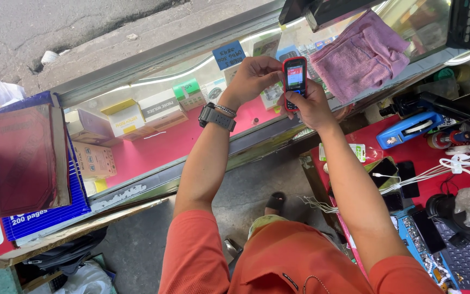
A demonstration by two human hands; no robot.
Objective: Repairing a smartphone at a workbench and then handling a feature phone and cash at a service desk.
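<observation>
One red phone (295,81), gripped by both left hand (252,76) and right hand (310,106), above glass counter (191,60); pink cloth (361,54) at its right edge.

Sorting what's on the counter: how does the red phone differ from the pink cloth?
The red phone is rigid, with a lit screen, held upright in both the left hand and right hand. The pink cloth is soft, folded, larger, lying untouched on the glass counter. Both are reddish.

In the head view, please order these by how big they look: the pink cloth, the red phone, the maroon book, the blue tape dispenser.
1. Maroon book
2. Pink cloth
3. Blue tape dispenser
4. Red phone, which looks only slightly smaller; it is raised nearer the camera, so these last two are unsure.
</observation>
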